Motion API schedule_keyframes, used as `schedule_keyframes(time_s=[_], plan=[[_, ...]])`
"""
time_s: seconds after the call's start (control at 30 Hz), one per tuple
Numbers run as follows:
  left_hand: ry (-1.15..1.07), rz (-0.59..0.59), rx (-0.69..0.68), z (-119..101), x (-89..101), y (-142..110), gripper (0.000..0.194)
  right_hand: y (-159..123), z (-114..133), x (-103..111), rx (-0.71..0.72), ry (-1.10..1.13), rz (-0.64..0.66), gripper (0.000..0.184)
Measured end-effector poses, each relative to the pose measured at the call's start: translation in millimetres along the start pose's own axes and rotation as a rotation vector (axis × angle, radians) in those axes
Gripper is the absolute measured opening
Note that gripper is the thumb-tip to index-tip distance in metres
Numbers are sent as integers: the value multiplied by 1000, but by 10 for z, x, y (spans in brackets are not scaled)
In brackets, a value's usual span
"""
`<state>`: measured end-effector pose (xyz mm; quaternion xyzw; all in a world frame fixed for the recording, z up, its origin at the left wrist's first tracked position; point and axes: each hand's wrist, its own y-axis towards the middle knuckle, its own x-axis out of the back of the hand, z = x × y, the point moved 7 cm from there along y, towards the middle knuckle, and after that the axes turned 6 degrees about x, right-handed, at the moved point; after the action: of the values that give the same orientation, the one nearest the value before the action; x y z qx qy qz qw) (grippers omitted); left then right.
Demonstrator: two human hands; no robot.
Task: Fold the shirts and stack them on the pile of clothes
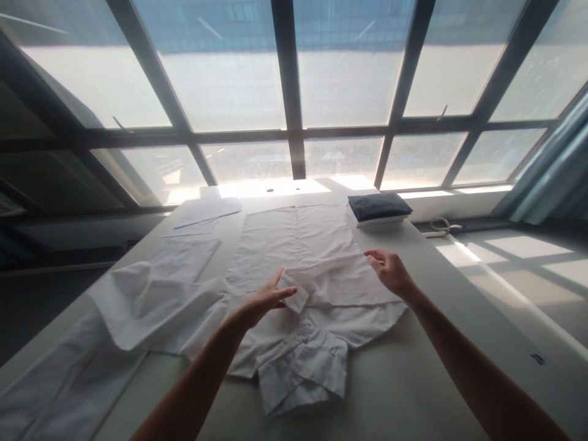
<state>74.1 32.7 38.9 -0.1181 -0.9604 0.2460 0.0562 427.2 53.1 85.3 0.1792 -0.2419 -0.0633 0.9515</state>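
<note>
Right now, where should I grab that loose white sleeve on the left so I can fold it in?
Take the sleeve near its far end, pinching the edge from the left side. It lies spread flat and loose on the table, away from the shirt, so the free end lifts easily. The left hand is nearest; the right hand rests on the opposite edge.
</note>
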Motion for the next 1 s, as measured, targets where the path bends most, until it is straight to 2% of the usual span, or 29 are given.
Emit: schedule_keyframes(time_s=[0.17, 0.27, 0.37, 0.43, 0.5, 0.63, 0.7, 0.83, 0.9, 1.0], plan=[[34, -88, -65, 14, 196, 121, 104, 49, -119, 141, 21, -145, -27, 37], [38, -241, -116, -76, 413, 149, 90, 83, -256, 193, 9, -252, -11, 37], [-194, -420, -214, -137, 619, 138, 69, 121, -456, 242, -34, -318, 2, 35], [-374, -396, -187, -71, 628, 183, 56, 138, -603, 268, -76, -329, 8, 35], [-419, -318, -111, 16, 570, 239, 59, 148, -733, 288, -109, -329, 6, 36], [-184, -328, -87, 59, 563, 224, 105, 148, -928, 327, -147, -316, -41, 38], [-38, -310, -106, 14, 552, 184, 116, 140, -1006, 322, -158, -261, -52, 39], [84, -207, -141, -125, 505, 97, 106, 127, -1114, 270, -145, -62, -35, 40], [14, -191, -184, -213, 550, 66, 97, 124, -1150, 248, -136, 2, -24, 40], [-181, -187, -266, -331, 713, 60, 87, 124, -1179, 228, -119, 40, -14, 41]])
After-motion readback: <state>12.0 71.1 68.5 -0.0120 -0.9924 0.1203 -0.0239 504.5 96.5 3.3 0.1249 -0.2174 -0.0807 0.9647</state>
